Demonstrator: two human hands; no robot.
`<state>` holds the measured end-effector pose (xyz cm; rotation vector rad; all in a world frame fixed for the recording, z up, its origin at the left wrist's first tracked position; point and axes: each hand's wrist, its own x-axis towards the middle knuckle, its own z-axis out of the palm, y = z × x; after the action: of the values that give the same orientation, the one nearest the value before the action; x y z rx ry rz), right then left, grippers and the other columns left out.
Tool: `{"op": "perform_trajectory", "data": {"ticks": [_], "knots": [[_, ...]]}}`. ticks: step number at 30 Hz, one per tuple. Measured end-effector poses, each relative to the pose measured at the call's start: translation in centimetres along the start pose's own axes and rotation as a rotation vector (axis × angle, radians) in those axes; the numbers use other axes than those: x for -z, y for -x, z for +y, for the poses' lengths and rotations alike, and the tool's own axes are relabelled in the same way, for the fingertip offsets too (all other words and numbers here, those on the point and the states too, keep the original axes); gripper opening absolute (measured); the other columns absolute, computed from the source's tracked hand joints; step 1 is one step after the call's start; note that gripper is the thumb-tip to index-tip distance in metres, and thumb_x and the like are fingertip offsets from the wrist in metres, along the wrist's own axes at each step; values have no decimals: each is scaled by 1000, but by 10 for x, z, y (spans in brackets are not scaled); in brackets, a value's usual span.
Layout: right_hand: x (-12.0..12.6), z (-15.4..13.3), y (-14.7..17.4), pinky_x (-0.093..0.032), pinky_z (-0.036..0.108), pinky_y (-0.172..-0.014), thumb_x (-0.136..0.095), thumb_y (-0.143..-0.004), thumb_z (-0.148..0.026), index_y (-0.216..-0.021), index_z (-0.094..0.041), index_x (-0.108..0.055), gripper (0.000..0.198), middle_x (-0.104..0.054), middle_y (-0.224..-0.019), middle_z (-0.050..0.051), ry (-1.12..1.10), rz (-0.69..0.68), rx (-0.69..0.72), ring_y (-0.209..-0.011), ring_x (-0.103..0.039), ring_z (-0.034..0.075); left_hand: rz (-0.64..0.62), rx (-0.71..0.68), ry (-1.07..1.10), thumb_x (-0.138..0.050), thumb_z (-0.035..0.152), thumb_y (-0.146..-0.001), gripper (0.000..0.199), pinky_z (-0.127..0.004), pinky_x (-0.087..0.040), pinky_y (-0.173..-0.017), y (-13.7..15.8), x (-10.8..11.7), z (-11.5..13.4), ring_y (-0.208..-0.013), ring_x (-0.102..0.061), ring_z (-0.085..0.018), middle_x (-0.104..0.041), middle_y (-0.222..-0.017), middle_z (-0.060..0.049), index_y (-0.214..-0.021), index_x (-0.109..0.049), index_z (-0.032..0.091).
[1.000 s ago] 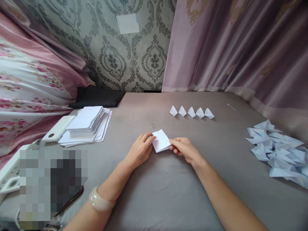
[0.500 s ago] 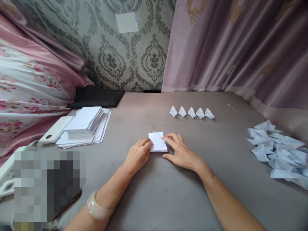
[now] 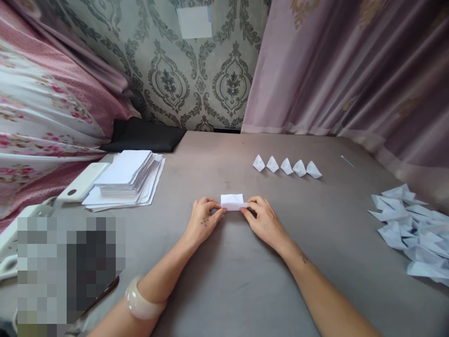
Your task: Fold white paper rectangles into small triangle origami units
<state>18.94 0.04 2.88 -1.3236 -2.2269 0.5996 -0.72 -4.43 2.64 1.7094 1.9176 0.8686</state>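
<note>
A small folded sheet of white paper (image 3: 232,199) lies in front of me, its near edge turned up into a flap. My left hand (image 3: 206,216) pinches the left end of that flap between thumb and fingers. At the other end my right hand (image 3: 261,216) grips the paper the same way, thumb nearest me. Beyond my right hand stands a row of several small folded paper pieces (image 3: 286,166), pointed at the top.
A stack of white paper sheets (image 3: 122,180) sits at left, near a white device (image 3: 83,182) and a black folded cloth or bag (image 3: 143,135). Several larger folded paper shapes (image 3: 407,220) are heaped at right. A thin white stick (image 3: 347,161) lies at the far right of the grey cloth-covered table (image 3: 224,281).
The square of paper now has its near edge folded up. My right hand has moved from the paper's top right to its near right corner, and both hands now pinch the ends.
</note>
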Motion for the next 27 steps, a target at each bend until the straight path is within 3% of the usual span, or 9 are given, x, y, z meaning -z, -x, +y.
{"op": "perform_trajectory", "data": {"ticks": [8, 15, 27], "knots": [[-9, 4, -12, -44, 31, -81, -50, -87, -39, -73, -19, -63, 28, -57, -98, 7, -9, 31, -93, -88, -58, 19, 75, 40, -5, -59, 33, -84, 20, -41, -44, -84, -5, -11, -2, -90, -52, -24, -62, -91, -8, -75, -69, 18], [-12, 3, -21, -43, 30, -72, -49, -85, -43, -65, -20, -58, 31, -56, -93, 5, 109, -4, -144, -80, -57, 17, 157, -52, -122, -49, 31, -89, 27, -42, -45, -82, -6, -18, -3, -86, -50, -24, -57, -88, -10, -72, -63, 16], [-13, -3, -25, -41, 29, -65, -53, -80, -46, -61, -21, -57, 32, -57, -92, 2, 157, -2, -230, -74, -57, 15, 170, 52, -110, -56, 29, -83, 26, -43, -47, -78, -11, -19, 3, -85, -50, -25, -55, -81, -9, -60, -55, 18]]}}
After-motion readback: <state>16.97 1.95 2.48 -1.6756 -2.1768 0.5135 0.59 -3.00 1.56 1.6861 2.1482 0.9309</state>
